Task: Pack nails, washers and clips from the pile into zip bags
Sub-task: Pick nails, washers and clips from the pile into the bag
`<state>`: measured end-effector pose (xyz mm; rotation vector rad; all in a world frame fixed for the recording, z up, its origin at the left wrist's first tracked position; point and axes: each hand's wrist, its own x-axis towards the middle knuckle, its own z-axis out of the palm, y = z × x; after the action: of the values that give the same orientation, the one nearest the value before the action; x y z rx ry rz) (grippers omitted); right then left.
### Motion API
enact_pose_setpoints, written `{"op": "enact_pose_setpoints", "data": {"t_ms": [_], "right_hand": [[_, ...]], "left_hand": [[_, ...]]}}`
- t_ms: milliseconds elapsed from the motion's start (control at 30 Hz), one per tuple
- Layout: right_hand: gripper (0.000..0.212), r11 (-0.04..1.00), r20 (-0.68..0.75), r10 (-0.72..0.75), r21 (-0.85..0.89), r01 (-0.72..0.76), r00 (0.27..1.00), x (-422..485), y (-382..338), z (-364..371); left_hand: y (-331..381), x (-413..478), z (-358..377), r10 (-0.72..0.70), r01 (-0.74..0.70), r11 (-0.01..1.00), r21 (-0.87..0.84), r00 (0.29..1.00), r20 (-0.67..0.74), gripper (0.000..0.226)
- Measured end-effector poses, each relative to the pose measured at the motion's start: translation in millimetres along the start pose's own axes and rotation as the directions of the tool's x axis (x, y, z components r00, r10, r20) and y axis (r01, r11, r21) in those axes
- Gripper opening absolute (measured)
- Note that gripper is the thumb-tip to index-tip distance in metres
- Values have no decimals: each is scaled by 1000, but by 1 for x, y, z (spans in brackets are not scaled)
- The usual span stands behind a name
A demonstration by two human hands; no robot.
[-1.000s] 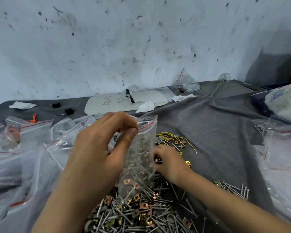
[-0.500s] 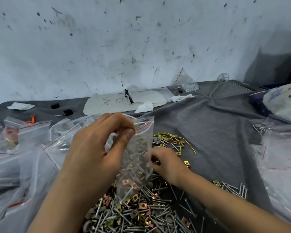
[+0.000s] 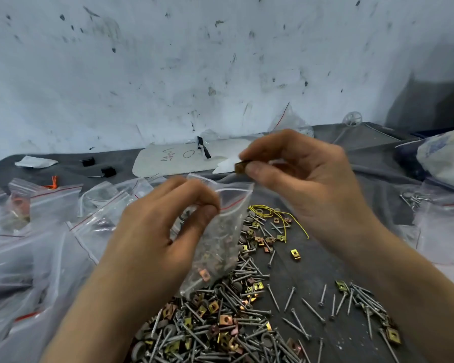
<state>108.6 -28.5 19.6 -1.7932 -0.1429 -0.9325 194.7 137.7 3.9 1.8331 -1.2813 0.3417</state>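
Observation:
My left hand (image 3: 165, 226) pinches the rim of a clear zip bag (image 3: 220, 237) with a red seal line, holding it up above the pile. The bag holds nails, washers and brass clips in its lower half. My right hand (image 3: 307, 184) is raised just right of the bag's mouth and pinches a small brass clip (image 3: 240, 167) between thumb and forefinger. Below both hands lies the pile (image 3: 220, 318) of grey nails, round washers and square brass clips on dark grey cloth.
Filled zip bags (image 3: 45, 231) crowd the left side; more bags (image 3: 443, 231) lie at the right. A yellow wire (image 3: 278, 213) sits behind the pile. A white board (image 3: 173, 161), two black caps and a patterned bundle (image 3: 446, 158) lie near the wall.
My right hand has lifted from the pile up to the bag's mouth, now pinching a brass clip. My left hand keeps holding the bag, slightly higher.

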Motion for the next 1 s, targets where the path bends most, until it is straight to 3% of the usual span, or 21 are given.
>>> {"op": "enact_pose_setpoints", "data": {"t_ms": [67, 133, 300, 367, 467, 567, 633, 867, 1000], "right_hand": [[14, 963, 115, -43, -261, 72, 992, 2, -10, 1], [15, 910, 187, 10, -409, 69, 982, 2, -10, 0], [14, 921, 199, 96, -390, -11, 975, -1, -5, -6], [16, 946, 115, 75, -323, -34, 991, 0, 1, -8], [18, 956, -137, 124, -248, -155, 983, 2, 34, -12], [15, 797, -37, 392, -486, -359, 919, -11, 85, -5], [15, 668, 55, 511, -653, -357, 858, -26, 116, 3], [15, 486, 64, 556, -834, -261, 829, -36, 148, 15], [10, 468, 72, 599, -839, -276, 797, -31, 147, 13]], "left_hand": [[3, 0, 4, 13, -13, 1000, -2, 1000, 17, 9], [4, 1, 5, 15, -15, 1000, -18, 1000, 5, 9], [5, 1, 4, 6, -5, 999, -36, 1000, 6, 10], [5, 0, 2, 6, -6, 1000, -29, 1000, -16, 9], [2, 0, -2, -12, 12, 1000, 6, 997, -76, 9], [0, -1, -5, -22, 25, 999, 20, 991, -135, 8], [-1, -1, -6, -28, 32, 999, 25, 988, -154, 8], [-3, -2, -9, -72, 70, 997, -14, 988, -140, 8], [-3, -3, -9, -75, 72, 997, -28, 988, -132, 8]]}}
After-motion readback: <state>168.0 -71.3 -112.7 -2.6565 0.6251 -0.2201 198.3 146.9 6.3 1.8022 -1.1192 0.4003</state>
